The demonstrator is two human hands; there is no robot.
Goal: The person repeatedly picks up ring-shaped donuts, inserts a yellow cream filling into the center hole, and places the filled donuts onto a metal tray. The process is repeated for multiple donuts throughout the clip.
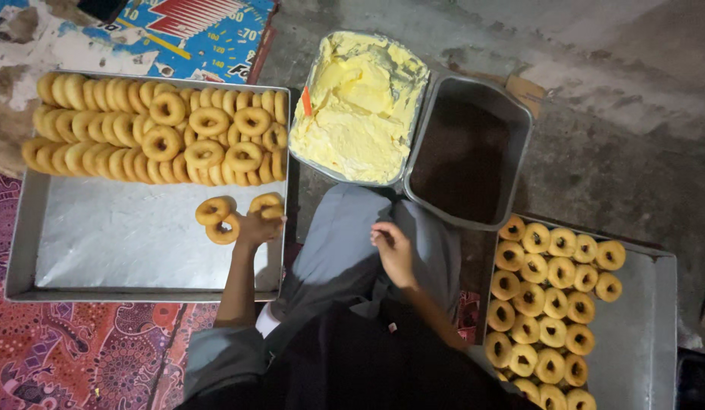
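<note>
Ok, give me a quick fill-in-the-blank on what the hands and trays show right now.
1. The left hand touches plain doughnuts on the ____ tray.
2. The right hand holds ____.
3. The tub beside the dark pan is filled with ____ cream.

Missing words: left; nothing; yellow

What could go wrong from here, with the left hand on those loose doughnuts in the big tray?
1. The left hand touches several loose doughnuts at once; one could slip and roll across the big tray.
2. The stacked doughnut rows stand on edge just behind; a knock might topple them.
3. The cream tub sits open beside the tray, so a sleeve might drag through it.
</note>
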